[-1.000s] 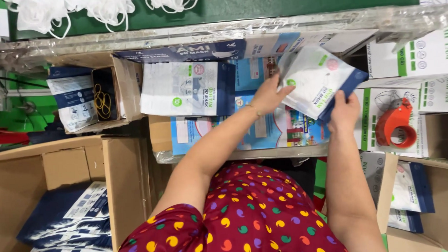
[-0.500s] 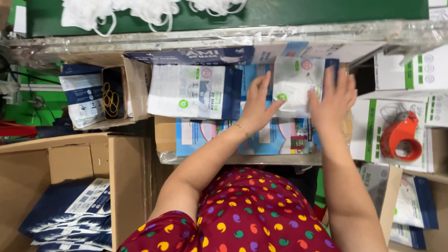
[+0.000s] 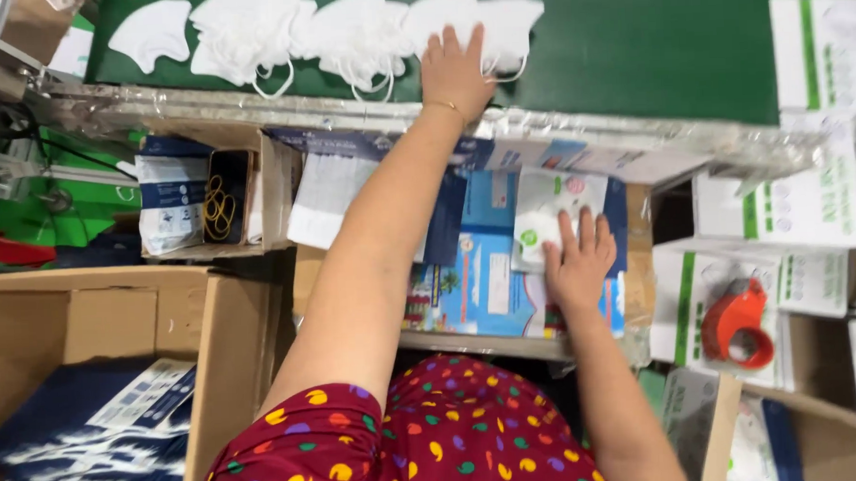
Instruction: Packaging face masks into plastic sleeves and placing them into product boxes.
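Note:
My left hand (image 3: pixel 455 69) reaches far forward and lies flat, fingers apart, on a heap of white face masks (image 3: pixel 345 35) on a green belt (image 3: pixel 630 44). A thin bracelet sits on that wrist. My right hand (image 3: pixel 576 259) rests palm down, fingers spread, on a white packet (image 3: pixel 545 203) with a green dot. The packet lies on top of a stack of blue printed packets (image 3: pixel 482 286) on the shelf in front of me. Neither hand is closed around anything.
A small cardboard box (image 3: pixel 270 194) with rubber bands (image 3: pixel 218 208) and packets stands at the left. A large carton (image 3: pixel 233 371) with dark blue packets is at lower left. White-and-green boxes (image 3: pixel 787 209) and a red tape dispenser (image 3: pixel 734 325) are at the right.
Both hands were on the white packet; my left hand has let go and stretched up to the masks on the belt. My right hand stays pressed on the packet.

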